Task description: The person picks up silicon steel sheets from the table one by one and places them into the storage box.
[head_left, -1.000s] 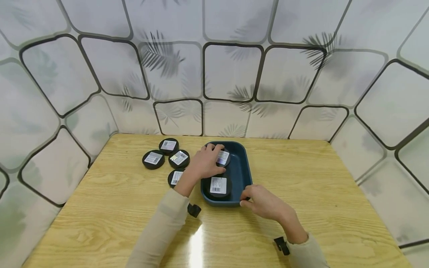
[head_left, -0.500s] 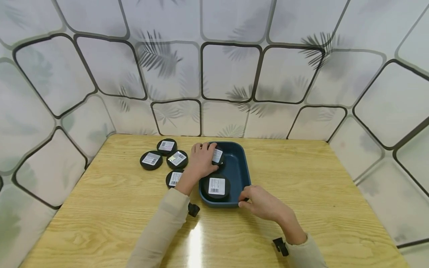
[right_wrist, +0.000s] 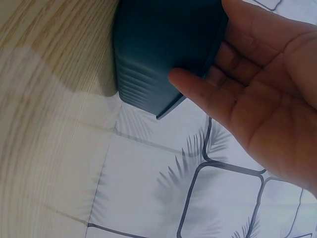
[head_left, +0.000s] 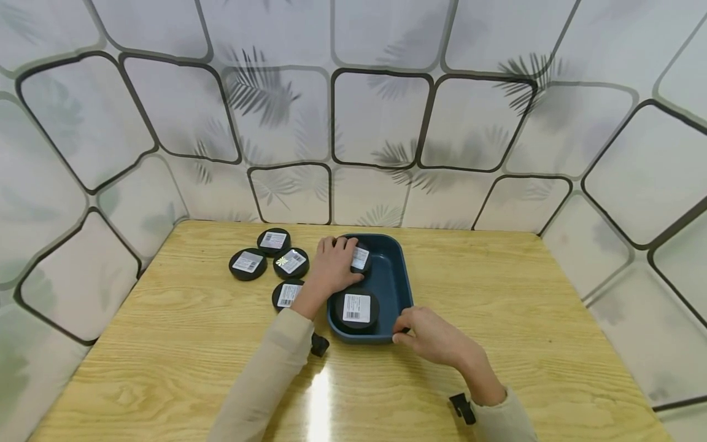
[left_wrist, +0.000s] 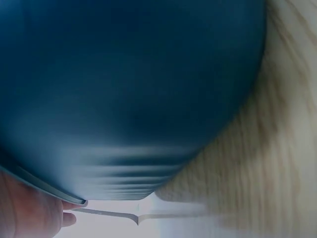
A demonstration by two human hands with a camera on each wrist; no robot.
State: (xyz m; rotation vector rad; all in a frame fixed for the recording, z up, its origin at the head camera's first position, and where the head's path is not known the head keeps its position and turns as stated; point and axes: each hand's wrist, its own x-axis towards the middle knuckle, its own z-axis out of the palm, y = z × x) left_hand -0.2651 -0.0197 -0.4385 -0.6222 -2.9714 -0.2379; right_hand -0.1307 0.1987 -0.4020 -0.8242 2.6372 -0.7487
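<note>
In the head view, a dark blue rectangular tray (head_left: pixel 389 279) holds two thick round black discs with white barcode labels. My left hand (head_left: pixel 334 268) reaches over its left wall and grips the far disc (head_left: pixel 361 258), fingers over the far side and thumb on the near side; the hand hides part of that disc. The other disc (head_left: pixel 356 308) lies label up in the near left corner. At the near right corner, my right hand (head_left: pixel 433 334) pinches the tray's rim. In the right wrist view, the right hand's thumb and fingers (right_wrist: pixel 198 91) straddle that rim.
Left of the tray, several more black discs lie label up on the wooden table (head_left: pixel 525 319), among them one disc (head_left: pixel 247 264) farthest left and another disc (head_left: pixel 287 295) partly behind the left forearm. A patterned curtain (head_left: pixel 381 123) encloses the table's back and sides.
My left hand has shifted the far disc leftward inside the tray, tilting it briefly before it lay flatter. The right hand has stayed at the tray's corner.
</note>
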